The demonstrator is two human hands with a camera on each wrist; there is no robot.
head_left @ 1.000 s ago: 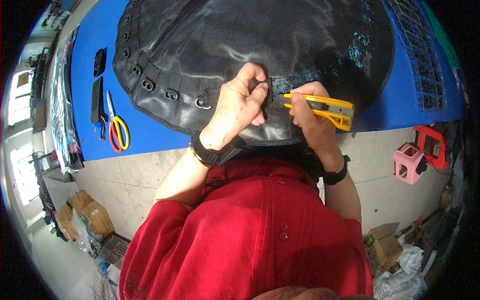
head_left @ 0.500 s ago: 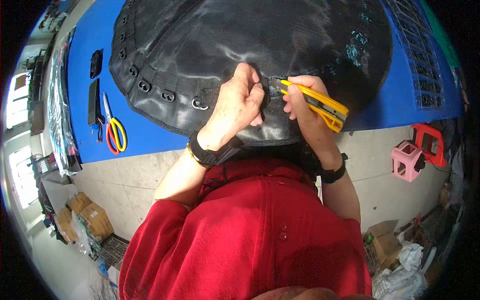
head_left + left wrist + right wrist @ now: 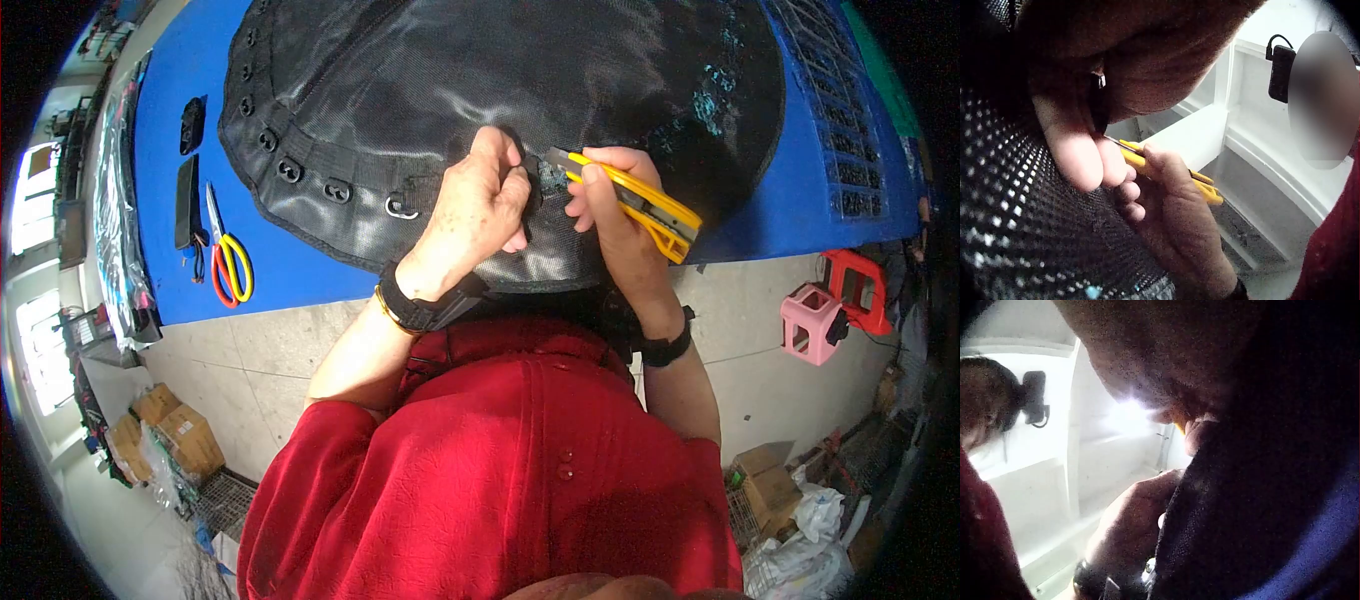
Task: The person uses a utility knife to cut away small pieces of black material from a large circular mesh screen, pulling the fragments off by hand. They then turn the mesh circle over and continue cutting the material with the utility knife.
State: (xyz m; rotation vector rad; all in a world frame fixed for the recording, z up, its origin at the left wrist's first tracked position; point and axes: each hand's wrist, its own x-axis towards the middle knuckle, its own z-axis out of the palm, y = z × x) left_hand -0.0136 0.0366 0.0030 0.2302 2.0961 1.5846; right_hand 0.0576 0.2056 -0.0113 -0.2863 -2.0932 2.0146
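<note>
A large round black mesh sheet [image 3: 640,70] with a fabric border lies over the blue table [image 3: 290,275]. My left hand [image 3: 472,205] rests at its near edge, thumb and curled fingers pinching a black strap piece [image 3: 533,188], mostly hidden by the fingers. To its right, my right hand [image 3: 622,212] grips a yellow utility knife [image 3: 655,208], its blade pointing left at the strap piece. In the left wrist view the knife's tip [image 3: 1110,138] comes right up to the left fingers [image 3: 1075,159]. A metal D-ring [image 3: 402,208] sits left of the left wrist.
Red-and-yellow-handled scissors [image 3: 232,268], a black pouch [image 3: 188,205] and a small black item [image 3: 192,125] lie on the left. Black plastic clips [image 3: 288,170] line the sheet's border. Packed dark parts [image 3: 858,175] lie at the right; a pink stool [image 3: 810,325] stands on the floor.
The knife has swung up and left, its blade moving from beside the strap piece to its upper end, then drawing back slightly. The sheet shifted a little left; the left hand keeps its pinch.
</note>
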